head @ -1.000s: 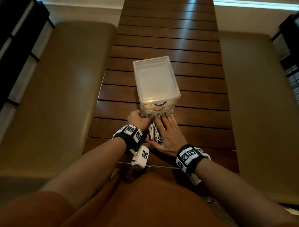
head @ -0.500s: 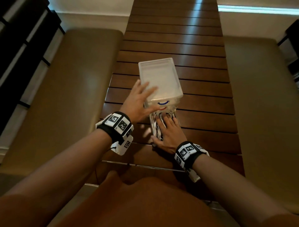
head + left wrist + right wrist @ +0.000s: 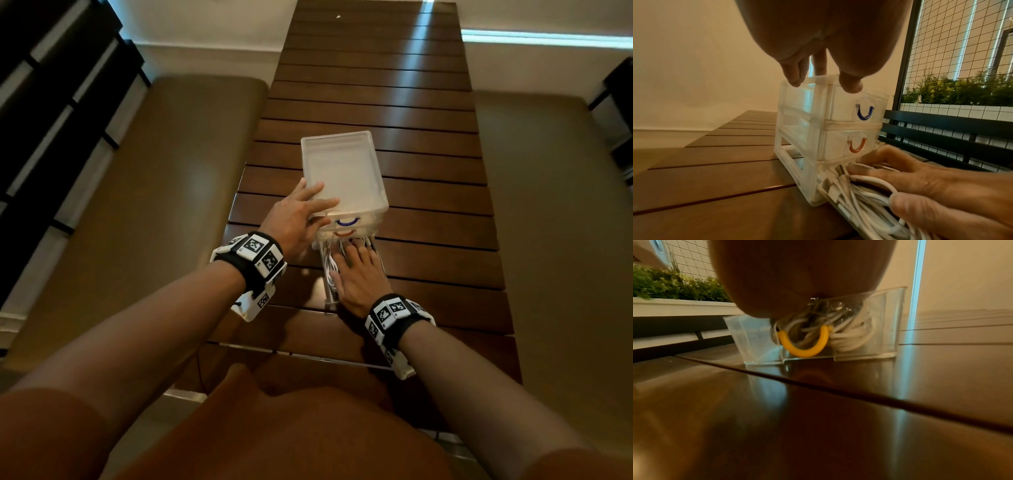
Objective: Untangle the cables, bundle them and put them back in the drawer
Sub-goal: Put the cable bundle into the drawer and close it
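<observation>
A clear plastic drawer unit (image 3: 342, 171) stands on the slatted wooden table (image 3: 428, 240). Its bottom drawer (image 3: 329, 298) is pulled out toward me and holds bundled white cables (image 3: 329, 267). My right hand (image 3: 358, 270) lies flat on the cables, fingers straight, reaching toward the unit. My left hand (image 3: 301, 216) rests on the unit's near left top corner, fingers spread on the lid and thumb at the front edge. In the left wrist view the unit (image 3: 803, 113) has its blue-handled and red-handled upper drawers closed above the cables (image 3: 859, 199). The right wrist view shows the drawer (image 3: 879, 331) with a yellow handle (image 3: 805, 350).
Padded benches run along the left (image 3: 154, 205) and right (image 3: 555, 222) of the table. Dark shelving (image 3: 51, 120) stands at the far left. The table's near edge (image 3: 308, 354) is just below my wrists. A planter (image 3: 962, 91) behind wire mesh shows in the left wrist view.
My left hand has lifted from beside the drawer's front and come down on top of the unit. My right hand stays flat on the cables.
</observation>
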Tool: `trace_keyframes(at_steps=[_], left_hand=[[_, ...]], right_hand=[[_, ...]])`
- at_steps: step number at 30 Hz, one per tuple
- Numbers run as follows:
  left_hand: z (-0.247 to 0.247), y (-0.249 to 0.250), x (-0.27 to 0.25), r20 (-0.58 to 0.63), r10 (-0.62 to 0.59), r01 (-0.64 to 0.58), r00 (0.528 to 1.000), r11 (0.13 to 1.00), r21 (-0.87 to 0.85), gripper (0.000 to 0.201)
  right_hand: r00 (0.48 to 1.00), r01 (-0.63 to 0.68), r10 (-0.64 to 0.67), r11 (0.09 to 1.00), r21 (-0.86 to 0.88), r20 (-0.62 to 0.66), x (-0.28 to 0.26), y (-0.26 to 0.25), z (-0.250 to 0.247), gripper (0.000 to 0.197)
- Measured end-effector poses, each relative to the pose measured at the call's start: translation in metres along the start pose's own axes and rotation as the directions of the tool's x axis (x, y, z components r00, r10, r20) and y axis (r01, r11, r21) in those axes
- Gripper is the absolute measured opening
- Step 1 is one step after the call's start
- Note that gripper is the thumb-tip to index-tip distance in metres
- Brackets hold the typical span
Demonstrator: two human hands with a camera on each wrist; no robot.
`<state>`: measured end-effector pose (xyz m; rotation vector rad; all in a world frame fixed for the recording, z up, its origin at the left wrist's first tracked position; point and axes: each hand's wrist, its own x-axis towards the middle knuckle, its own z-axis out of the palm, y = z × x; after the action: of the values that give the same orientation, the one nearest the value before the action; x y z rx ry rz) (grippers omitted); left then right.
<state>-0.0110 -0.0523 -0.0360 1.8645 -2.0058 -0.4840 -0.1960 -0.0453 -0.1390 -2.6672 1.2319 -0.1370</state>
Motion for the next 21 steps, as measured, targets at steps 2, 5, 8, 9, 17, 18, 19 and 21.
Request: trace_keyframes(at_steps=[2,5,8,9,17,18,19,21], left_hand=[[-0.002,0.0,0.003,0.002,-0.001,0.001,1.0,1.0,0.012,0.042],[-0.001,-0.001,0.004,0.003,-0.01,0.01,1.0,1.0,0.004,0.042],[0.001,-0.002,0.004,-0.004,-0.017,0.017,1.0,1.0,0.014,0.042],[0.001,-0.003,0.005,0.0,-0.017,0.017,1.0,1.0,0.014,0.042],[0.001,-0.003,0.003,0.009,-0.01,0.01,1.0,1.0,0.001,0.042],[0.0,-0.003,0.004,0.01,-0.011,0.011,1.0,1.0,0.004,0.042],[-0.001,-0.003,0.004,0.016,-0.012,0.011,1.0,1.0,0.009,0.042],[-0.001,-0.004,0.005,0.021,-0.006,0.006,1.0,1.0,0.012,0.042]], right_hand=[[1.0,-0.017,0.017,1.0,0.016,0.003,0.001,-0.001,0.0,0.055],[1.0,0.008,-0.008,1.0,0.008,0.001,-0.003,-0.007,0.004,0.063],[0.999,0.045,-0.043,0.998,-0.051,0.033,0.0,-0.011,0.001,0.069],[0.998,0.045,-0.042,0.996,-0.075,0.035,0.001,-0.011,-0.001,0.068],[0.989,-0.002,0.017,0.995,-0.105,0.147,0.015,-0.021,-0.006,0.098],[0.991,-0.011,0.024,0.995,-0.095,0.132,0.014,-0.022,-0.004,0.094],[0.995,-0.017,0.025,0.996,-0.083,0.095,0.01,-0.022,-0.001,0.086],[1.0,-0.028,0.028,0.998,-0.056,0.001,-0.004,-0.019,0.004,0.063]])
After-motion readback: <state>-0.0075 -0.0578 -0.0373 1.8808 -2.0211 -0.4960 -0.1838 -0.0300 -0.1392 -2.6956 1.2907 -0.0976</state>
